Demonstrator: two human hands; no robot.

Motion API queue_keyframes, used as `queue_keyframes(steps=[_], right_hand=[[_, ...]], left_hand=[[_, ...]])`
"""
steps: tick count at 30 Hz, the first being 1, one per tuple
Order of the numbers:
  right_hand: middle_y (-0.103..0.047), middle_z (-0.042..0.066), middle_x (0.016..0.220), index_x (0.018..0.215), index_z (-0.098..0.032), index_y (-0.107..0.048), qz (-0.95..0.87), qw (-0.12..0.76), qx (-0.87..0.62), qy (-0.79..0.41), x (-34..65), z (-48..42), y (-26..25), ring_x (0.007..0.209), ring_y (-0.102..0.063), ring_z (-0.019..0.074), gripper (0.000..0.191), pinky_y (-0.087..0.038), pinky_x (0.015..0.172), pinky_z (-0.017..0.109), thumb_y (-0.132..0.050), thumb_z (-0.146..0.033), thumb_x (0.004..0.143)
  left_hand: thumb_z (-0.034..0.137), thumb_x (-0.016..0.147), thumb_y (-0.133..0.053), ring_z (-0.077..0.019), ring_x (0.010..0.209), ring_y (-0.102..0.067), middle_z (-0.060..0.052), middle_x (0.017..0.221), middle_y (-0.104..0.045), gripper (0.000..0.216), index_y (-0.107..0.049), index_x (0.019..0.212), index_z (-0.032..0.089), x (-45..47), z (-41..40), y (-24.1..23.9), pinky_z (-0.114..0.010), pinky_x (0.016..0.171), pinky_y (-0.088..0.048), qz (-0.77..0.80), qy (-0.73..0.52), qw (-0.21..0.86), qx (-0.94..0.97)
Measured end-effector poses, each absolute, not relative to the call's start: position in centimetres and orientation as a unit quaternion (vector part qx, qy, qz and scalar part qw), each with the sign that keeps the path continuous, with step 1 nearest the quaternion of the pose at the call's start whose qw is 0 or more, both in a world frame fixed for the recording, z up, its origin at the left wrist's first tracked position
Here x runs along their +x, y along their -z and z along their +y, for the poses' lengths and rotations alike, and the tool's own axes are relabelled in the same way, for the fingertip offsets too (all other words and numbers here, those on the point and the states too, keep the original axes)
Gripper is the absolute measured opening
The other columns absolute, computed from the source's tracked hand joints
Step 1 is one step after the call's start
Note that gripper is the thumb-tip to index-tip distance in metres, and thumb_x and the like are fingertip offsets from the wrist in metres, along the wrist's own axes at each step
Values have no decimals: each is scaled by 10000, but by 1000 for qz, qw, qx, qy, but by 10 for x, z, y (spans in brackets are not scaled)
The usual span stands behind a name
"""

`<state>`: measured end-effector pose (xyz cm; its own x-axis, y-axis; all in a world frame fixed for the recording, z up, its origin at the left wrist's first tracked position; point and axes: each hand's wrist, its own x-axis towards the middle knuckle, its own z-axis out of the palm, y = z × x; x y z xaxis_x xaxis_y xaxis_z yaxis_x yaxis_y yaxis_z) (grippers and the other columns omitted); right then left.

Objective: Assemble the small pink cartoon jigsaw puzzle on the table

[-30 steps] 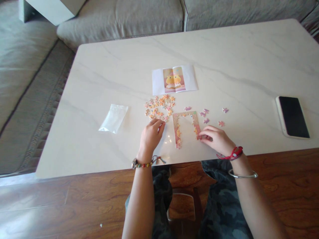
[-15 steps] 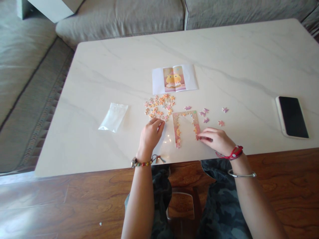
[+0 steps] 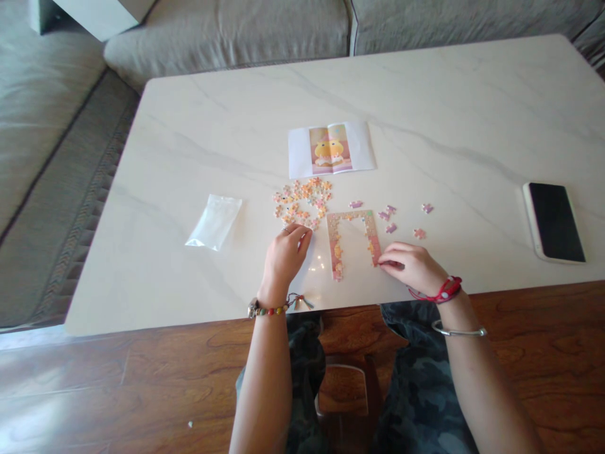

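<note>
A partly joined jigsaw puzzle (image 3: 334, 243) lies on the table as a frame of pink and yellow pieces, with top, left and right sides. At the lower end of its right side, my right hand (image 3: 409, 263) has its fingers pinched against the last puzzle piece (image 3: 375, 260). My left hand (image 3: 286, 255) rests left of the frame, fingers curled together, just below a heap of loose pieces (image 3: 302, 198). Whether its fingertips hold anything is hidden. Several purple and pink pieces (image 3: 391, 228) lie scattered right of the frame.
Behind the heap is a creased picture sheet (image 3: 331, 151) with a yellow figure. A clear plastic bag (image 3: 215, 222) lies to the left, and a phone (image 3: 555, 222) is at the far right. A grey sofa (image 3: 236, 31) borders the marble-look table (image 3: 189, 145).
My right fingertips have shifted slightly right and down along the frame's right side, showing more of the lowest piece. My left hand has stayed almost still.
</note>
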<state>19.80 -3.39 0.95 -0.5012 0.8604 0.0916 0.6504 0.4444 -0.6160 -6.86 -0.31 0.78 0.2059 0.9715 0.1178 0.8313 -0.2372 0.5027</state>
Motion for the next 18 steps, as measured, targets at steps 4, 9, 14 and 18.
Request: queue_keyframes(steps=[4,9,14,18], right_hand=[[-636,35,777,749,-199,-657,-832,198,-453,-250,199,-34,-9,675,-588,120,174,-473,658,245,-494,-146,777],[-639,35,777,740,-207,-671,-837,194,-453,-238,199,-34,-10,666,-589,121,192,-477,651,246,-492,-157,786],[-643,37,794,759,-215,-680,-839,193,-453,-231,198,-34,-11,678,-591,125,192,-484,657,252,-494,-180,797],[-648,39,846,837,-230,-679,-832,204,-457,-239,200,-34,-11,721,-600,133,199,-492,702,268,-487,-189,806]], left_hand=[[283,858,-384,-153,839,-580,-50,906,-622,226,-589,844,191,-68,-3,-9,-257,756,-451,596,-207,167,758],[278,858,-379,-152,841,-581,-53,915,-623,232,-594,849,193,-68,-3,-9,-260,758,-455,596,-212,171,755],[281,859,-378,-152,845,-581,-54,913,-623,232,-594,857,196,-69,-3,-9,-264,764,-456,596,-215,171,755],[281,858,-380,-152,845,-579,-55,915,-624,231,-595,858,197,-69,-3,-9,-268,766,-456,593,-218,170,756]])
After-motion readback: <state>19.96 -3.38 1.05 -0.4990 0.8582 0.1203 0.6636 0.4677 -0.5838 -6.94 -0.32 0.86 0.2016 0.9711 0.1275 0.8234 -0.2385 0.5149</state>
